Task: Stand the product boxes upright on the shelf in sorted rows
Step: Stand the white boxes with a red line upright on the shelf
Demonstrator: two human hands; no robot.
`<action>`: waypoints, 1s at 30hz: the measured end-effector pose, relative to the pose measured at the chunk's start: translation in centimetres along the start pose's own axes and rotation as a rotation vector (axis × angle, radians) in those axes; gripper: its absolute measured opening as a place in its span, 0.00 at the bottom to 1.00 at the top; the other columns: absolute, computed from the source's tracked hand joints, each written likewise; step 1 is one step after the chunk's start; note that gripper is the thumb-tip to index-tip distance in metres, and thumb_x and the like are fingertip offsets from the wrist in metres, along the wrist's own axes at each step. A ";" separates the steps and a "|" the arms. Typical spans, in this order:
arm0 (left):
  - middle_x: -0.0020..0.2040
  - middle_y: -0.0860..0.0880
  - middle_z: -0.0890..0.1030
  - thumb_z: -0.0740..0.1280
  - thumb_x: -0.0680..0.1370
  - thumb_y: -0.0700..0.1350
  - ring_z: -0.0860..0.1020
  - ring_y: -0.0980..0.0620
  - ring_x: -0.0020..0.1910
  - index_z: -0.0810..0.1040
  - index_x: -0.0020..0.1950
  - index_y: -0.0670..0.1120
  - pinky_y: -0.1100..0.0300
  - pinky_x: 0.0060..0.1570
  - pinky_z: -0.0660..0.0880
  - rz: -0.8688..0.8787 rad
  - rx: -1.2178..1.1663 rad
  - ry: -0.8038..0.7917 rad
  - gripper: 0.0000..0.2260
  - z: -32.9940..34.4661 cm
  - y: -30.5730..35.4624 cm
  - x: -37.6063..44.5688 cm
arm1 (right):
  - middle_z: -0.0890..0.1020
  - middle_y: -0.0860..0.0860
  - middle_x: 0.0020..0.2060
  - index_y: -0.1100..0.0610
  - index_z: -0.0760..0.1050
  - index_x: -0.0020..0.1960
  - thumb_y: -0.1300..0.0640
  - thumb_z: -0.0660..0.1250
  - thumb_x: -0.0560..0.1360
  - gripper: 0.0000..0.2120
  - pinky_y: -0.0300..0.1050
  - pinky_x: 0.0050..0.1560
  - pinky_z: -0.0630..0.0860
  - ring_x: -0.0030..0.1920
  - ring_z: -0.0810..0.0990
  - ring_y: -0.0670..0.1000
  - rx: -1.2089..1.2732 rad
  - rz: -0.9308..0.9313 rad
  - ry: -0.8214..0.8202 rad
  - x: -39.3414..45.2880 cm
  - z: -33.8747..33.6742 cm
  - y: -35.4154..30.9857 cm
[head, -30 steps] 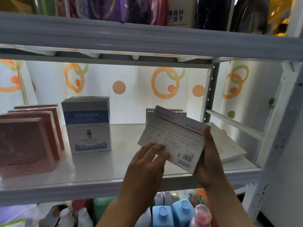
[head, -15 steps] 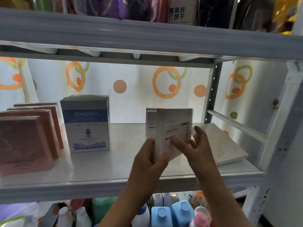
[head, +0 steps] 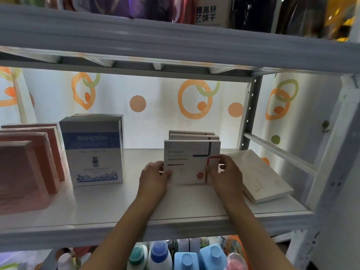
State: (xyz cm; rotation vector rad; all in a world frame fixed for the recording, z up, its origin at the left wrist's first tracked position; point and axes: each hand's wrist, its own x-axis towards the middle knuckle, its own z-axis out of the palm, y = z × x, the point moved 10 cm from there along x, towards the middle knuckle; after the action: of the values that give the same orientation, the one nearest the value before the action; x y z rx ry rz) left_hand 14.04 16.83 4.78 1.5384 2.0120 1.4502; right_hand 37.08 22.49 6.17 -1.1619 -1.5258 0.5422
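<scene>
A flat white box with red and blue lines stands upright on the white shelf, front face toward me. My left hand grips its lower left edge and my right hand grips its right edge. Two more white boxes of the same kind stand in a row right behind it. A white flat box lies flat to the right. At the left, a blue and white ROMESON box stands upright beside a row of pink boxes.
The grey shelf above hangs low over the boxes and carries dark packages. A metal upright and a crossbar close the right side. Bottles stand on the level below. Bare shelf lies between the blue box and the white row.
The white box was tilted in the air with its back toward me. It has been turned round and now stands upright in front of the other two white boxes, both hands still on it.
</scene>
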 end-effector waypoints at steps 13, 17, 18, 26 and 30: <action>0.62 0.49 0.80 0.67 0.78 0.43 0.78 0.49 0.58 0.73 0.66 0.48 0.59 0.55 0.74 0.090 0.008 -0.047 0.17 1.9 -0.3 1.2 | 0.81 0.47 0.52 0.53 0.76 0.63 0.54 0.68 0.77 0.15 0.34 0.43 0.70 0.52 0.79 0.48 -0.040 0.024 -0.011 0.7 0.5 0.8; 0.62 0.50 0.79 0.66 0.78 0.43 0.78 0.49 0.58 0.72 0.67 0.50 0.61 0.53 0.73 0.108 -0.019 -0.106 0.17 2.3 0.1 0.8 | 0.81 0.49 0.54 0.55 0.75 0.65 0.54 0.69 0.77 0.17 0.39 0.49 0.70 0.53 0.77 0.48 -0.051 0.049 0.005 0.5 0.2 0.7; 0.63 0.50 0.79 0.65 0.78 0.43 0.77 0.49 0.58 0.72 0.68 0.50 0.63 0.52 0.72 0.107 -0.024 -0.119 0.18 2.4 0.3 0.7 | 0.81 0.50 0.55 0.55 0.75 0.65 0.55 0.69 0.77 0.17 0.39 0.49 0.69 0.53 0.77 0.49 -0.055 0.055 0.003 0.4 0.1 0.6; 0.67 0.46 0.75 0.66 0.79 0.44 0.75 0.45 0.63 0.68 0.70 0.46 0.61 0.54 0.70 0.047 -0.025 -0.142 0.20 2.4 0.1 -0.2 | 0.80 0.53 0.61 0.57 0.73 0.66 0.57 0.70 0.76 0.19 0.40 0.52 0.68 0.61 0.77 0.53 -0.045 0.103 -0.005 -0.2 -0.1 0.7; 0.68 0.46 0.75 0.67 0.79 0.44 0.75 0.45 0.63 0.67 0.71 0.46 0.62 0.53 0.69 0.038 -0.014 -0.140 0.21 2.5 0.0 -0.2 | 0.79 0.54 0.63 0.57 0.71 0.69 0.56 0.71 0.76 0.23 0.43 0.55 0.71 0.63 0.77 0.55 -0.044 0.128 -0.009 -0.4 -0.1 0.8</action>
State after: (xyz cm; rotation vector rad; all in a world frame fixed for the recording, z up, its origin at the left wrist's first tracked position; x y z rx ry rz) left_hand 15.84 18.08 3.52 1.6331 1.8991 1.3268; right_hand 37.47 22.46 5.39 -1.2989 -1.4838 0.6029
